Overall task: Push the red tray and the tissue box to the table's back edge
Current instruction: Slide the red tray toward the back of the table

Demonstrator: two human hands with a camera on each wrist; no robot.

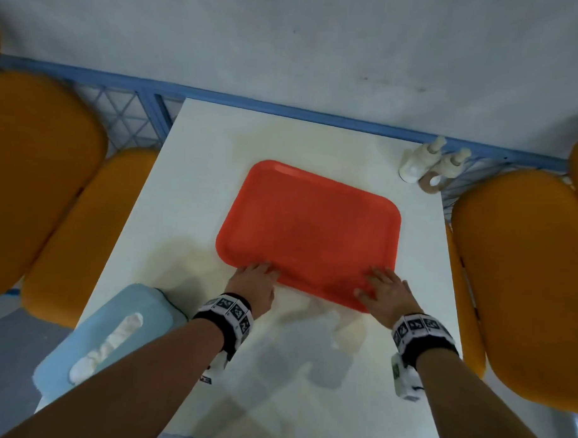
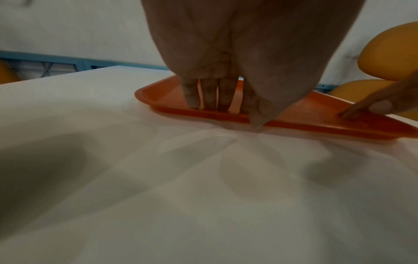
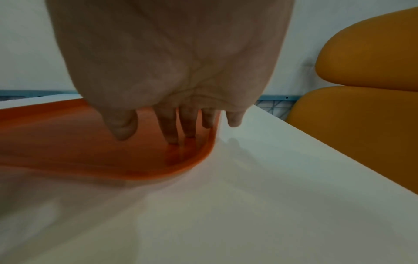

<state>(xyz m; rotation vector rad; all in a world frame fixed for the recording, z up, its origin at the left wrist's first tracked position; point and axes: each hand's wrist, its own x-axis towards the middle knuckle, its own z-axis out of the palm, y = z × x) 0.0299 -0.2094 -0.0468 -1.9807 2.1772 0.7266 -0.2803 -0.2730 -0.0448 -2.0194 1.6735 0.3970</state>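
The empty red tray (image 1: 308,229) lies in the middle of the white table (image 1: 197,183), turned slightly askew. My left hand (image 1: 257,278) lies flat with straight fingers on the tray's near left rim (image 2: 203,114). My right hand (image 1: 382,287) lies flat on the near right corner, its fingers (image 3: 172,128) reaching down into the tray (image 3: 68,142). The light blue tissue box (image 1: 113,334) sits at the table's near left corner, behind my left forearm, with white tissue poking from its slot. Neither hand touches the box.
Two white condiment bottles (image 1: 427,161) in a small holder stand at the table's back right corner. Orange chairs (image 1: 521,279) flank the table on both sides. A blue rail (image 1: 285,107) and a pale wall run behind the back edge.
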